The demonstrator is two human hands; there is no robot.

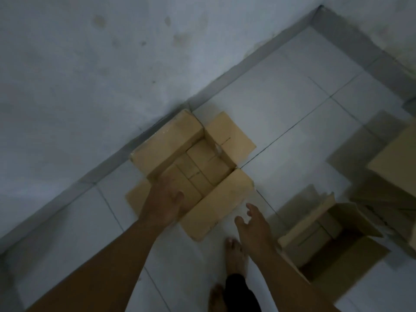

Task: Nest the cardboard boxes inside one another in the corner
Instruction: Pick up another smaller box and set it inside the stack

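Observation:
An open cardboard box (222, 199) stands on the tiled floor against the wall, its four flaps folded outward. My left hand (165, 199) reaches over its near left rim with relaxed fingers and holds nothing. My right hand (252, 221) hovers just off the box's near right flap, fingers loosely spread and empty. A second open cardboard box (337, 235) sits on the floor to the right, beside my right forearm. Part of a third, larger cardboard box (396, 163) shows at the right edge.
The room corner (319, 10) lies at the upper right, with bare white tiles (292, 86) between it and the boxes. A grey skirting runs along both walls. My bare feet (234, 255) stand just behind the first box.

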